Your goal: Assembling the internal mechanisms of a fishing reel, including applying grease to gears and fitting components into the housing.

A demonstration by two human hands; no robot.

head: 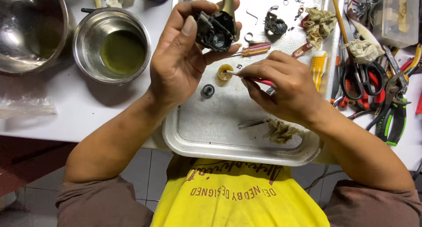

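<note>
Head view: your two hands work over a metal tray (193, 137) at the near edge of the white tabletop (83, 106).

Your left hand (180, 55) is clenched around a dark, opened mechanism (214, 31) with a tan handle, held up above the tray's far-left part. Your right hand (281, 88) pinches a thin red-handled tool (257, 80), its white tip touching a small yellow pot (225, 72) that stands on the tray just below the mechanism. A small black gear (208, 90) lies beside the pot, toward the tray's left edge. A soiled rag (281, 131) sits near the tray's near edge. Left of the tray stands a steel bowl (90, 38) with greenish liquid; scissors (362, 79) and pliers (395, 117) lie by the tabletop's right edge.
</note>
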